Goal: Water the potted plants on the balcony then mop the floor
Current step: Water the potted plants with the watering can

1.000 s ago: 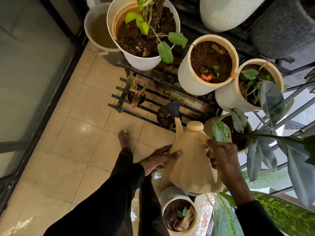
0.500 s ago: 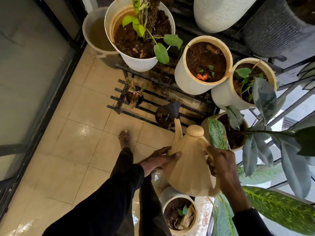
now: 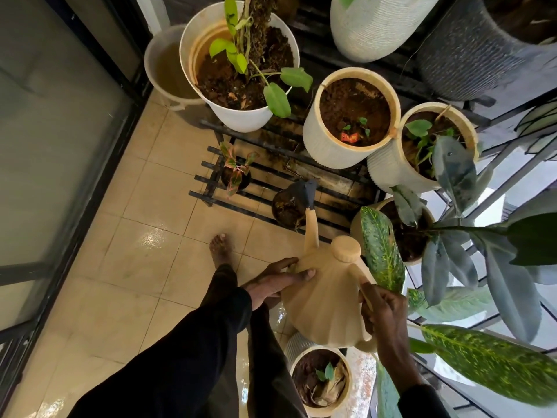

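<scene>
Watering can [image 3: 325, 300], beige and faceted, with conical body, round knob lid [image 3: 346, 248] and slim spout [image 3: 310, 229] ending in a dark rose [image 3: 309, 193], sits between both hands. Fingers of the right hand [image 3: 384, 312] curl round its rear handle [image 3: 363, 274]; those of the left hand [image 3: 271, 283] lie straight, pressed flat on its side. Its long axis runs forward from the fingers, spout pointing at a small black pot [image 3: 287, 211] beyond the fingertips.

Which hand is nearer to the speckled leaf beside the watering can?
Right. The right hand grips the can just beside the leaf; the left hand rests on the can's other side.
</scene>
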Motion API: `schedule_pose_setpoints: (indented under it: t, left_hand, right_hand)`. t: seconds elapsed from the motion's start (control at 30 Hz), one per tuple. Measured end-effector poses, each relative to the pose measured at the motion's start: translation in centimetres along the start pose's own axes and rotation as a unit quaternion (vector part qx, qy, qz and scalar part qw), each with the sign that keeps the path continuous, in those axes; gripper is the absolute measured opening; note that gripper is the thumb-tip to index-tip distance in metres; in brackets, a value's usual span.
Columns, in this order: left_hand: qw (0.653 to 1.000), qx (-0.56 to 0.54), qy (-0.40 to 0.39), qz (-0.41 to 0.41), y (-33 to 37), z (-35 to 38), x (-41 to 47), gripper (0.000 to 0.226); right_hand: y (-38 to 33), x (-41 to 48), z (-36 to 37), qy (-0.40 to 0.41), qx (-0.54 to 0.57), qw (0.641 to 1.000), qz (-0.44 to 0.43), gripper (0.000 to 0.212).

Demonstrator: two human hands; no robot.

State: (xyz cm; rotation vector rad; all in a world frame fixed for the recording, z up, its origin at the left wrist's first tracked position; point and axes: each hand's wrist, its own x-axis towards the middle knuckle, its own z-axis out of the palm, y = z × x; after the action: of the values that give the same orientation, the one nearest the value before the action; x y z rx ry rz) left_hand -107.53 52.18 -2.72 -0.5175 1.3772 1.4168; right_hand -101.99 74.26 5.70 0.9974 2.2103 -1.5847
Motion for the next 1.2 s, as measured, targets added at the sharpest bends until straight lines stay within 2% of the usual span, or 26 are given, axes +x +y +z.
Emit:
schedule_pose_setpoints:
  t: [0.1,0.17,0.23,0.37,0.5,0.63,0.87,0.97,1.1,1.2]
  left_hand:
    - [1.0,0.007,0.006,-0.002,0.4,0.1,-0.3,0.093]
    - [1.0,0.021,0.014,-0.001,1.0,0.3,-0.9,0.102]
    - [1.0,0.024,0.018,0.002,1.6,0.5,-1.8,0.11]
    - [0.998,0.053,0.002,0.025,2.7,0.7,-3.7,0.098]
    - [0.995,0.097,0.014,0.029,3.9,0.7,-5.5,0.111]
    - [0.993,0.106,0.01,0.046,4.5,1.0,-6.2,0.103]
    - [0.991,0.122,0.015,0.046,5.6,1.0,-6.3,0.12]
    - [0.991,0.124,0.027,0.032,6.0,0.3,-6.1,0.114]
    - [0.991,0.125,0.036,0.027,6.0,-2.5,-5.5,0.092]
    - [0.991,0.124,0.042,0.034,6.2,-5.6,-5.1,0.112]
  right_hand:
    - [0.2,-0.9,0.0,0.004,0.003,1.0,-0.021,0.071]
    - [0.1,-1.6,-0.2,0.005,-0.002,1.0,-0.026,0.056]
    - [-0.4,-2.4,-0.4,0.01,-0.007,1.0,-0.027,0.05]
    - [-0.5,-3.0,-0.9,0.016,0.015,0.999,-0.03,0.055]
    - [-0.4,-3.6,-1.2,0.02,0.033,0.999,-0.031,0.057]
    - [-0.9,-4.4,-1.4,0.025,0.054,0.998,-0.033,0.053]
    - [-0.8,-4.5,-1.0,0.031,0.073,0.996,-0.029,0.048]
    - [-0.6,-4.1,0.0,0.027,0.09,0.995,-0.018,0.052]
    - [-1.6,-3.2,2.2,0.01,0.097,0.995,-0.012,0.046]
    - [-3.1,-1.8,4.8,-0.002,0.098,0.995,-0.011,0.053]
